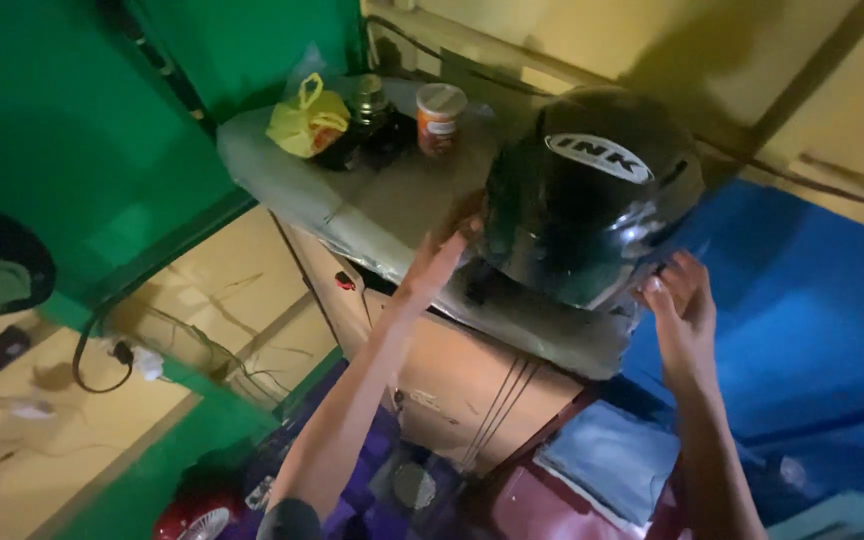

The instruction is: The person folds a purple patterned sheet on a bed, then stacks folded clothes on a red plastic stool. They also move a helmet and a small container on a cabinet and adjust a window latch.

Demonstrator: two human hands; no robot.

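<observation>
Glossy black motorcycle helmet point(587, 195), white oval label on the crown, resting at the near right edge of a grey high shelf point(402, 215); gripped at both sides, left hand point(447, 245) and right hand point(680, 295) curled on its rim, not lifted clear. Farther left: yellow plastic bag point(304, 120), dark glass jar point(370, 105), orange-labelled round tub point(440, 115).

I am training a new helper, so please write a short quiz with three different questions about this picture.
1. True or false: both hands touch the black helmet.
2. Which stands nearest the helmet on the cabinet top? A) yellow bag B) jar with white lid C) dark bottle
3. Fill in: the wall behind the yellow bag is ____.

Key:
1. True: left hand, right hand.
2. B
3. green
</observation>
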